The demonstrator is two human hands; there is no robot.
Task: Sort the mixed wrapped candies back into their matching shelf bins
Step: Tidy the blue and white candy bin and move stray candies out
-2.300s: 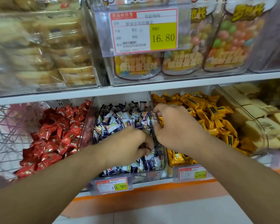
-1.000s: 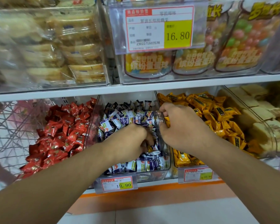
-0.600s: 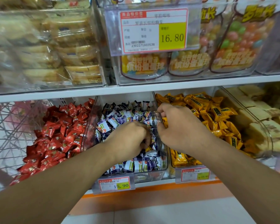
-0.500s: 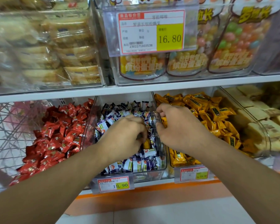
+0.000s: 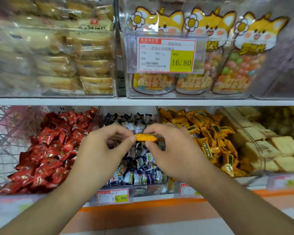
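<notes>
Above the blue-and-white bin [image 5: 98, 114], both hands meet on one yellow candy [image 5: 145, 137]: the left hand [image 5: 101, 152] pinches its left tip between thumb and fingers, the right hand [image 5: 174, 150] curls round the other end. That wrapper looks slick and the grips are only at the ends, so a fumbled handover could drop it straight back among the blue-and-white candies [image 5: 139, 165] below, where it would sink from sight. Its home, the yellow bin [image 5: 218, 113], sits just to the right; a careless toss risks clipping the clear divider and bouncing it out. Red candies [image 5: 49, 150] lie to the left, well apart.
</notes>
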